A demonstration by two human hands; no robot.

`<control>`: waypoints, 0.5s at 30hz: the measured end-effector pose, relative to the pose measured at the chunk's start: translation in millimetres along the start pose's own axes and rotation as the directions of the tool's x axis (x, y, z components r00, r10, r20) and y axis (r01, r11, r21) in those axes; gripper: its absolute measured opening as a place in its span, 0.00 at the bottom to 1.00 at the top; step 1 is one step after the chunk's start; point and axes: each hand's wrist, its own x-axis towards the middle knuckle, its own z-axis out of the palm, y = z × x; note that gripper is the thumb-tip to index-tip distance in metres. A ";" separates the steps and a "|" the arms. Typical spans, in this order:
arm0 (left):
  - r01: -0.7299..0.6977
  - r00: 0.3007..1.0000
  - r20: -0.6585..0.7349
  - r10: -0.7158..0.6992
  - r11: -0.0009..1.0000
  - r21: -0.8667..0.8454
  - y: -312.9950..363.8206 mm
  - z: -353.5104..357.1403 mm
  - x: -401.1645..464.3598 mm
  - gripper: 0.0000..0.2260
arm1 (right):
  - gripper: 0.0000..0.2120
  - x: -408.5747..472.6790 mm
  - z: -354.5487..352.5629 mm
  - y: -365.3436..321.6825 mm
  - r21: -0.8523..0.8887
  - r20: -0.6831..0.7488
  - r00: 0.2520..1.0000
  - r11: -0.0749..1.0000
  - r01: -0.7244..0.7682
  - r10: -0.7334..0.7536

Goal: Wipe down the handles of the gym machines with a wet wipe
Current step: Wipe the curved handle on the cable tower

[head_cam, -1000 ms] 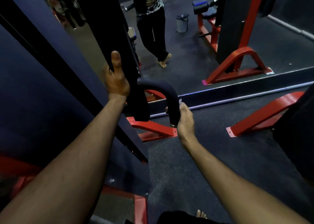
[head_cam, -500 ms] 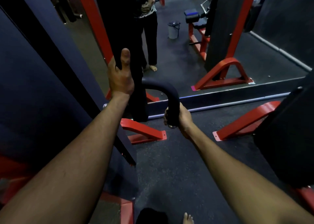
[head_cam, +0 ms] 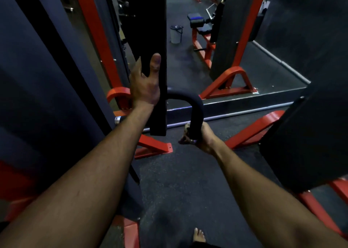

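At the far left stands a dark panel (head_cam: 37, 78) of the gym machine, with a red frame post (head_cam: 94, 31) behind it. The left hand (head_cam: 145, 85) holds the edge of a tall black upright pad (head_cam: 150, 40); its thumb lies straight up on the front face and the fingers go around the left edge, where they are mostly hidden. Just beside this pad, to the right, the black curved handle (head_cam: 192, 104) bends over and goes down. The right hand (head_cam: 199, 136) grips the lower end of the handle, fingers curled around it, and a crumpled wet wipe (head_cam: 187, 128) is pressed between the fingers and the handle; only a small pale part of it shows. Behind the handle a mirror (head_cam: 188, 68) reflects a small bin (head_cam: 176, 34) and a red bench (head_cam: 201, 38). On the dark floor (head_cam: 188, 181) a bare foot (head_cam: 198, 235) shows at the bottom edge. At the right a large black pad (head_cam: 310, 138) stands over red base bars (head_cam: 252, 129)
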 end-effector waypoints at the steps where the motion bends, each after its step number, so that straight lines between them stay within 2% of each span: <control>1: -0.018 1.000 0.008 0.018 1.000 -0.009 0.2 -0.2 0.5 0.37 | 0.13 -4.2 1.3 -4.2 -0.025 0.058 0.998 1.000 -0.004 0.006; 2: -0.034 0.999 0.013 0.034 0.999 -0.001 -0.3 -0.9 -1.0 0.41 | 0.11 -6.9 0.8 -3.3 -0.032 0.088 0.996 0.999 -0.020 0.023; 4: -0.049 0.999 0.018 0.048 0.999 0.017 1.5 -1.9 -1.8 0.43 | 0.09 -12.6 5.1 -2.2 -0.028 0.060 0.998 0.999 -0.018 0.020; 6: -0.037 0.998 0.048 0.036 0.999 0.016 3.1 -3.3 -2.2 0.42 | 0.15 -16.3 14.4 4.0 0.032 -0.099 0.993 0.997 0.068 -0.065; 9: -0.027 0.999 0.036 0.026 0.999 0.022 2.2 -4.1 -2.5 0.38 | 0.21 -22.3 25.9 27.4 0.032 -0.439 0.882 0.978 0.207 -0.172; 11: -0.018 1.000 0.022 0.017 0.999 0.040 3.1 -3.6 -4.0 0.32 | 0.21 -26.3 30.5 46.1 -0.047 -0.515 0.818 0.962 0.270 -0.256; 15: -0.013 0.998 0.065 0.012 1.000 0.008 7.7 -5.3 -6.4 0.35 | 0.19 -32.7 18.4 86.1 -0.176 -0.571 0.770 0.959 0.224 -0.285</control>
